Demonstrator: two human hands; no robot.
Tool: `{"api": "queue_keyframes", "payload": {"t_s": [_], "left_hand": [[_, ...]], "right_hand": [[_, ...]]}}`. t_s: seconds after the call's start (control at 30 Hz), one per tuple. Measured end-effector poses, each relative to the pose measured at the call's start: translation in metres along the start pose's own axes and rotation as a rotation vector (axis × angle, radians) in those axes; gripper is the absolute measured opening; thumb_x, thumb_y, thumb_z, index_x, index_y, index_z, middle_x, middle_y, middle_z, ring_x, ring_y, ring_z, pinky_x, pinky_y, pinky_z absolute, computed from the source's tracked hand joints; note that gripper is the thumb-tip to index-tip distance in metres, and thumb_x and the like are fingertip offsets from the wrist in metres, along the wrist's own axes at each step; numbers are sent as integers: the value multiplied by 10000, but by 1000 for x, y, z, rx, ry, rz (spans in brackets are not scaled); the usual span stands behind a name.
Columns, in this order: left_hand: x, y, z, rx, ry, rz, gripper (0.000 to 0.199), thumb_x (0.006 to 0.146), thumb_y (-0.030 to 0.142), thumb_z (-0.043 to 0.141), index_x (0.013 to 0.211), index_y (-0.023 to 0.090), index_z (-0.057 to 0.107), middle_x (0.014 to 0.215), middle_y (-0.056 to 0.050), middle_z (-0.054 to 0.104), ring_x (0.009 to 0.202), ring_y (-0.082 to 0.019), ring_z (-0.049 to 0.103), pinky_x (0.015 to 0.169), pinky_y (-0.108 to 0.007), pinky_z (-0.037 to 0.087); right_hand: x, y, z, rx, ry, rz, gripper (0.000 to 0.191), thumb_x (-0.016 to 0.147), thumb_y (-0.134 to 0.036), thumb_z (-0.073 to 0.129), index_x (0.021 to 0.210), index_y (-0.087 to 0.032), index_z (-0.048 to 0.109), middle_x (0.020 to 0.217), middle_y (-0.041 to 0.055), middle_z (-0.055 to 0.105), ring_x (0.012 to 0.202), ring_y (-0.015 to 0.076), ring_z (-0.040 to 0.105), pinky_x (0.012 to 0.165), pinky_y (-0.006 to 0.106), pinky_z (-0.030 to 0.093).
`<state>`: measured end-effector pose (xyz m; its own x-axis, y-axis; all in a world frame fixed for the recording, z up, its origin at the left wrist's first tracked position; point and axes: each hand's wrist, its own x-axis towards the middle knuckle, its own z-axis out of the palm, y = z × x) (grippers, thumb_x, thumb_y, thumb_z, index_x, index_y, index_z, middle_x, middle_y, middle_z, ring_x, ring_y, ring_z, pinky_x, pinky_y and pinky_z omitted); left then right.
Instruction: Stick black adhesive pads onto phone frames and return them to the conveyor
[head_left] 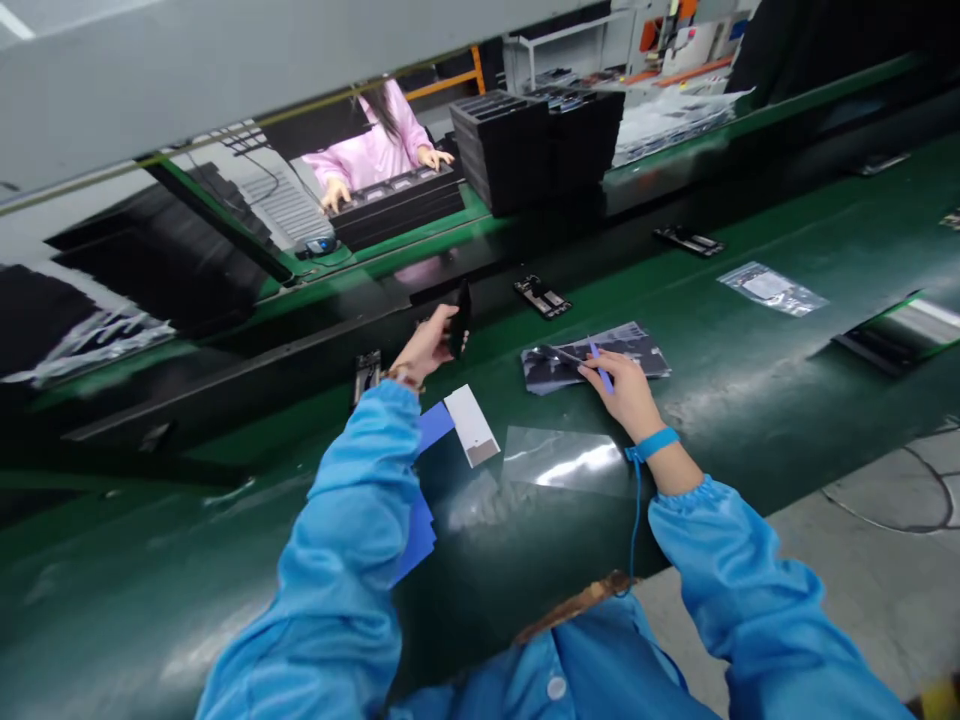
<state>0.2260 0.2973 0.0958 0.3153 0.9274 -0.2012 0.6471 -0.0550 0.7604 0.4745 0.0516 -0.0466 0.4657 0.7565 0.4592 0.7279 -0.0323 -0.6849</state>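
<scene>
My left hand (431, 345) is closed around a thin black phone-sized part (461, 318), held on edge above the bench. My right hand (619, 390) is closed in a pinch over a stack of dark-printed film sheets (630, 350). Between its fingers are a narrow violet-blue strip (601, 368) and the end of a dark film piece (559, 355); whether the two are joined I cannot tell. Below the hands lie a clear plastic sheet (566, 458) and a white card (472, 425) with a grey-brown end. Blue sheets (416, 540) sit partly under my left sleeve.
Opened phone bodies (542, 297) lie along the green bench (525, 560), another phone body (688, 240) farther right. A clear bag (772, 288) is at right. Behind a raised ledge stand black tray stacks (536, 150), and a person in pink (375, 140) handles trays. A blue wrist cord (637, 520) hangs from my right wrist.
</scene>
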Motion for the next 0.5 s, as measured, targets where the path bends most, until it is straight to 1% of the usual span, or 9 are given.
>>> {"api": "queue_keyframes", "payload": {"t_s": [0.07,0.13,0.17,0.2,0.27,0.3,0.37,0.43,0.5], "left_hand": [[-41,-32,-23,-211,-89,-4,573,1110,673,475,1243,190,753,1074,-125,801,952,-229,770,882,-404,681],[-87,-68,-35,-499,-205,-23,482,1037,602,637,1257,192,762,995,-96,782,863,-195,739,817,-364,672],[-110,-86,-37,-629,-274,-47,463,965,550,750,1253,188,761,944,-74,764,807,-171,717,773,-331,653],[-130,-103,-37,-711,-298,-61,484,889,512,844,1230,180,758,886,-47,743,739,-147,685,710,-293,620],[-164,-130,-32,-768,-258,-74,571,763,515,968,1159,172,742,811,-6,713,650,-118,639,629,-252,558],[-176,-141,-29,-777,-213,-73,620,729,553,993,1143,174,730,813,2,719,644,-115,640,624,-245,549],[-192,-157,-23,-802,-144,-66,693,710,626,998,1156,180,712,887,-9,762,699,-131,684,671,-249,572],[-200,-166,-19,-827,-113,-51,717,726,625,993,1207,181,701,1016,-41,805,793,-156,735,745,-270,608],[-202,-172,-14,-852,-108,-40,749,726,536,1013,1294,185,675,1129,-68,820,879,-184,769,821,-307,635]], "right_hand": [[1,-1,-2,1,32,-15,265,1033,-504,703,959,-285,830,1082,113,855,1151,362,773,1090,591,589],[2,-5,-7,9,69,-27,316,1026,-546,701,939,-267,820,1061,136,844,1109,369,759,1059,606,596],[2,-9,-10,14,90,-39,330,1024,-558,702,938,-261,816,1069,144,840,1116,374,751,1055,614,596],[1,-14,-15,18,112,-55,331,1027,-559,701,947,-259,815,1084,146,837,1133,375,745,1061,620,593],[-8,-29,-25,-1,182,-134,282,1035,-527,722,980,-270,824,1139,115,844,1162,352,746,1091,597,592],[-17,-38,-31,-32,233,-185,238,1044,-488,732,1032,-274,835,1184,100,846,1190,340,750,1121,584,586],[-44,-57,-41,-94,261,-288,177,1049,-402,751,1127,-278,850,1256,95,843,1238,333,756,1160,567,577],[-79,-74,-48,-134,161,-360,164,1041,-351,764,1169,-295,849,1281,84,840,1288,339,753,1171,565,577],[-117,-82,-49,-143,15,-376,185,1055,-327,724,1194,-300,843,1299,81,839,1289,336,766,1150,565,590]]}}
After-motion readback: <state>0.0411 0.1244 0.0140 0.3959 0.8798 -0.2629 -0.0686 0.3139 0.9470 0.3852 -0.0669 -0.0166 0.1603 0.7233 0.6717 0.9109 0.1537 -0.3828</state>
